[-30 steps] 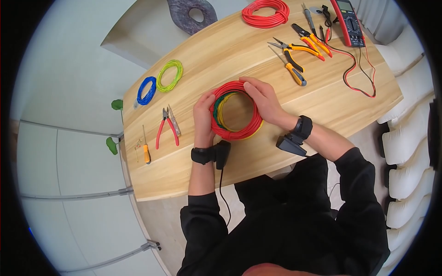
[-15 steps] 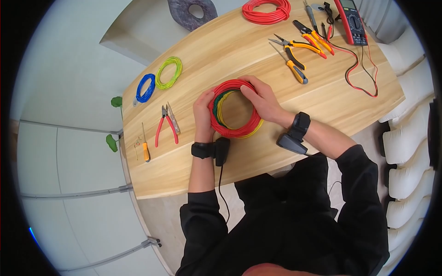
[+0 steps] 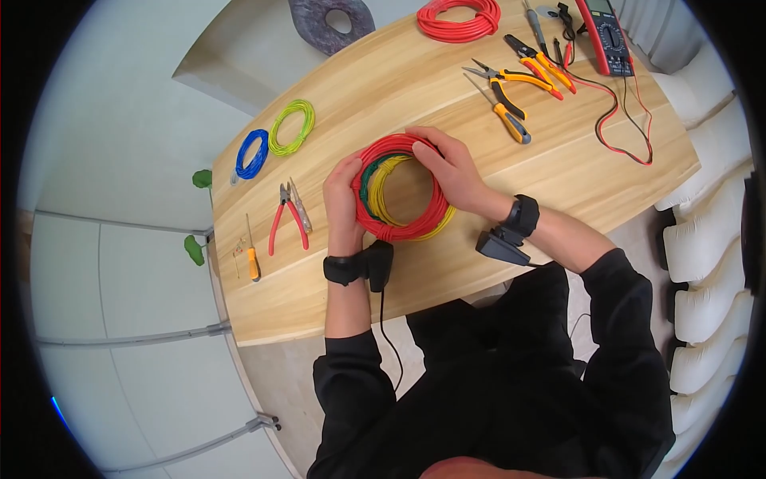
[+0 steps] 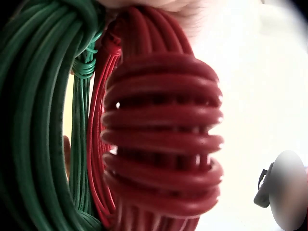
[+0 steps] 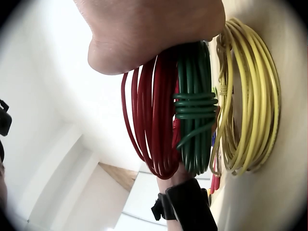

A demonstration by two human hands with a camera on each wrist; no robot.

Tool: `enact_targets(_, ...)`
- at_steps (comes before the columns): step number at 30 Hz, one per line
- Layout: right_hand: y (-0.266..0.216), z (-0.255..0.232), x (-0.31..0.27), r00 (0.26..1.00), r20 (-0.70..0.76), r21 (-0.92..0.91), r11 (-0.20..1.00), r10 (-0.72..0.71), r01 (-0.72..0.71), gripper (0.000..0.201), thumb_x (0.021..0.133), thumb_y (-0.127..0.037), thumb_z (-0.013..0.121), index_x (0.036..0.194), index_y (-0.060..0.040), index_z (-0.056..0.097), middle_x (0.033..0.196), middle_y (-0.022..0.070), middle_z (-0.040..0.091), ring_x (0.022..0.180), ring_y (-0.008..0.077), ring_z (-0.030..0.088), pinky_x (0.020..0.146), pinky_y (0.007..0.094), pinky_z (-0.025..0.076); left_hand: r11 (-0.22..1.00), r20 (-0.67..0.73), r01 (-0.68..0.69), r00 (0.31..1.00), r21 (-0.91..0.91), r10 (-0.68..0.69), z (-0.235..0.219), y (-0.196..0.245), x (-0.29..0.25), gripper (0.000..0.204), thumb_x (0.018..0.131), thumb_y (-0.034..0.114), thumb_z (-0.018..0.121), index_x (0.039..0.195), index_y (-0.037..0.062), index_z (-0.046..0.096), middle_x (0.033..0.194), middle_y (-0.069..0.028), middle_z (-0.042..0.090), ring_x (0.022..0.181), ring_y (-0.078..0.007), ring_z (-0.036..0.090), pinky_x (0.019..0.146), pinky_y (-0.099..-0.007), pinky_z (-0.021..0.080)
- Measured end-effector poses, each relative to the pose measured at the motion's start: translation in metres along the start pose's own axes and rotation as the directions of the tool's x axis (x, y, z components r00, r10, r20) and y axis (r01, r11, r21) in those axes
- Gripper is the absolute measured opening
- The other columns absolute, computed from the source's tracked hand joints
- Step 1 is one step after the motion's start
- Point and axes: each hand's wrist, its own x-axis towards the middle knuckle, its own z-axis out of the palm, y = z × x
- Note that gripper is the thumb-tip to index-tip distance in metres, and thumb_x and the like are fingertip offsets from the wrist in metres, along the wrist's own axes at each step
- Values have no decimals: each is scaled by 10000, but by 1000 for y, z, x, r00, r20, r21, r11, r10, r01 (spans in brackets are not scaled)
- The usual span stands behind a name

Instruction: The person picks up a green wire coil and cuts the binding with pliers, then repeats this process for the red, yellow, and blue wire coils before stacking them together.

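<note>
Both hands hold a red wire coil (image 3: 432, 219) from its two sides, at the middle of the table. The left hand (image 3: 341, 199) curls round its left side; the right hand (image 3: 456, 174) grips its upper right, thumb on top. Under the red coil lies a green coil (image 3: 368, 182), and a yellow coil (image 3: 378, 191) is lowest, showing inside the ring and at the lower right. In the right wrist view, the red coil (image 5: 153, 120) and green coil (image 5: 195, 130) are pressed together, while the yellow coil (image 5: 257, 96) sits beside them, nearer the tabletop.
Blue (image 3: 251, 156) and lime (image 3: 292, 128) coils, red-handled cutters (image 3: 288, 219) and a small orange screwdriver (image 3: 254, 263) lie left. Another red coil (image 3: 459, 32) is at the back. Pliers (image 3: 511, 80), a larger screwdriver (image 3: 511, 124) and a multimeter (image 3: 608, 40) with leads lie right.
Both hands have shifted slightly left with the red and green coils. More of the yellow coil shows inside the ring.
</note>
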Motion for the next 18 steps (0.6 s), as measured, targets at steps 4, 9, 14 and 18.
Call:
enact_targets(4, 3, -2, -4, 998, -24, -98, 994, 50, -52, 336, 862, -238, 510, 1049, 41, 526, 917, 195, 604, 853, 248, 585, 761, 304, 444, 999, 30, 41, 999, 35, -42, -4, -11, 5, 256, 840, 66, 457, 1024, -83, 553, 964, -140, 609, 867, -188, 583, 786, -279, 461)
enact_targets(9, 8, -4, -6, 998, -12, -240, 969, 64, -65, 354, 852, -255, 512, 1051, 37, 516, 909, 211, 595, 867, 302, 580, 764, 332, 444, 999, 16, 31, 999, 39, -32, -9, -18, 10, 253, 837, 70, 469, 1019, -83, 557, 960, -135, 611, 860, -182, 582, 783, -273, 461)
enact_targets(14, 11, -8, -4, 996, 35, -279, 958, 83, -70, 301, 879, -188, 500, 1092, 25, 499, 970, 117, 587, 909, 143, 536, 809, 261, 417, 999, 14, 33, 999, -5, -33, -11, -22, 13, 249, 836, 72, 475, 1012, -80, 562, 953, -135, 613, 858, -183, 582, 783, -272, 460)
enact_targets(18, 19, -9, 9, 997, 55, -184, 982, 51, -40, 281, 881, -184, 496, 1077, 18, 512, 954, 102, 589, 895, 134, 534, 799, 255, 418, 997, 8, 11, 1000, -71, -10, -11, -25, 19, 264, 841, 78, 461, 1035, -81, 544, 968, -141, 608, 869, -194, 581, 794, -285, 460)
